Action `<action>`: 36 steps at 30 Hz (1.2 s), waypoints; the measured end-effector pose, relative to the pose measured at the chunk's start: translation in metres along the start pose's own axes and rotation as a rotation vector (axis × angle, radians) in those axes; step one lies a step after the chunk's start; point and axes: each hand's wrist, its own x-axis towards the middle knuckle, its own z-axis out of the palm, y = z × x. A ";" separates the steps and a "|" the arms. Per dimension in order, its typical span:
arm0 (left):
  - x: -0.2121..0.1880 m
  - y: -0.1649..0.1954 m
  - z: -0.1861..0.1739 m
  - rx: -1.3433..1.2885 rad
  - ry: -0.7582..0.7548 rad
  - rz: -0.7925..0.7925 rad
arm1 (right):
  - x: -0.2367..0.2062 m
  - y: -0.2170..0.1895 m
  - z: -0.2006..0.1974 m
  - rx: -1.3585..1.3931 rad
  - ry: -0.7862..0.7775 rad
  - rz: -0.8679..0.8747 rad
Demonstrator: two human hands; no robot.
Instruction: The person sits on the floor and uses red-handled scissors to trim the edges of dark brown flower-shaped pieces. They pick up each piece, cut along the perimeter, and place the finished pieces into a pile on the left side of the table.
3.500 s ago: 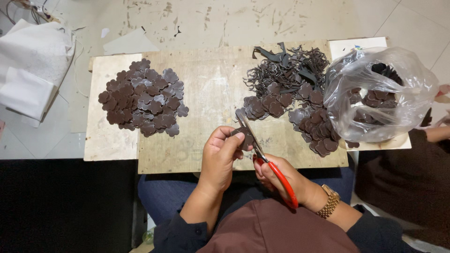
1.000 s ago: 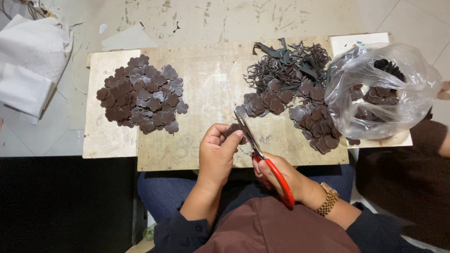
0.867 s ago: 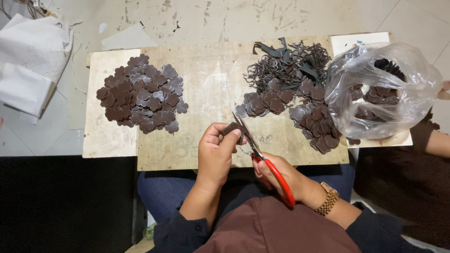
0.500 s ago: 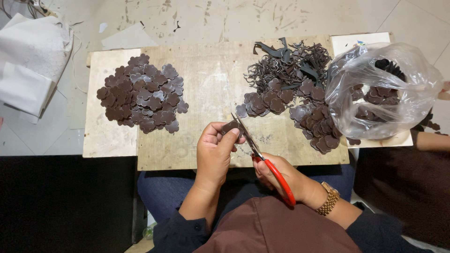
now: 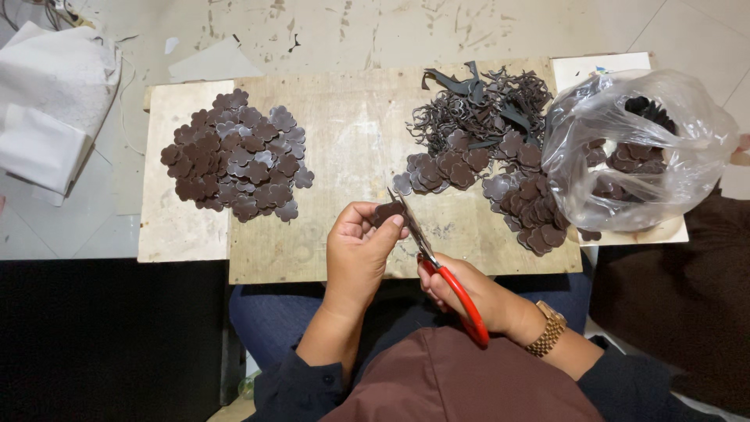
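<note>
We take the wooden board as our landmark. At its near edge our left hand pinches a small dark brown scalloped piece between thumb and fingertips, raised just above the wood. Our right hand, with a gold watch on its wrist, is closed around the red handles of the scissors, whose blades run up against the piece's right edge; we cannot tell whether the blades are parted or fully closed.

The nearest risk, as we judge it, lies in that small gap: the left fingertips sit right beside the blades, so a slip or a hasty snip could nick a finger. The piece is small and held only by its edge, so it could twist in the pinch and the cut would bite into the scalloped outline, or it could drop to the lap below the board's near edge.

Farther in, on the board's left part, lies a heap of finished pieces. On the right part lies a loose heap of brown pieces, and behind it, toward the far edge, a tangle of trimmed scraps. These two touch, so offcuts could mix in among good pieces.

At the board's right end a clear plastic bag holding more pieces slumps against the heap and overhangs the edge; a nudge might tip it. Off the board's far left corner lies white cloth on the floor.
</note>
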 end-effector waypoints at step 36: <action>0.001 -0.001 -0.004 0.005 0.057 0.016 | -0.002 0.002 0.002 0.077 0.026 0.020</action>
